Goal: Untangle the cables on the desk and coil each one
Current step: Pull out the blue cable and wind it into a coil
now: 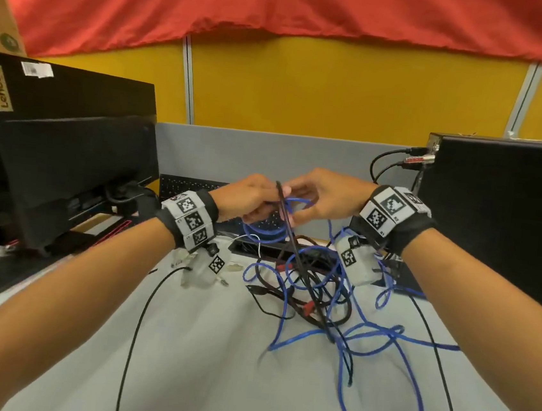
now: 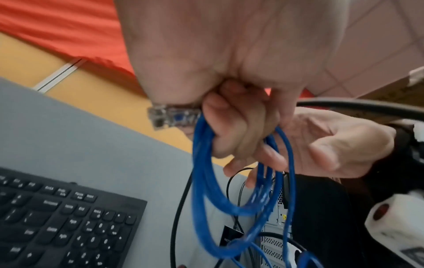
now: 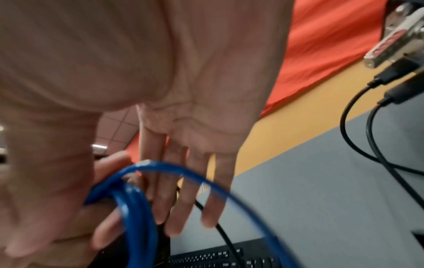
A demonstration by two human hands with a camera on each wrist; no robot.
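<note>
Head view alone showed the whole layout: both hands raised together over the grey desk (image 1: 201, 348), w/ a tangle of blue, black and brown cables (image 1: 317, 297) lying below and to the right of them. Left wrist view added what the head view hid: the left hand (image 2: 220, 76) had its fingers curled round several loops of the blue cable (image 2: 206, 181), and a clear plug (image 2: 171, 116) stuck out beside the fist. Right wrist view showed the right hand (image 3: 195, 112) w/ fingers straight and slightly spread, lying against the blue loops, palm toward the cam; thumb near the cable, but whether it pinched couldn't be told (blurred).

Edges & room: monitor (image 1: 67, 157) close on the left, black PC case (image 1: 502, 216) close on the right w/ black leads plugged in at its corner, keyboard (image 1: 191, 187) and grey partition behind the hands. Open desk surface lay in front, toward the person, crossed by one thin black cable (image 1: 135, 341).

Blue cable: thin, round, bright blue; a few small loops gathered at the hands, the rest trailing down into the tangle and out in wide loose curves over the near-right desk. A black cable (image 1: 289, 227) hung straight down from the hands into the pile.
</note>
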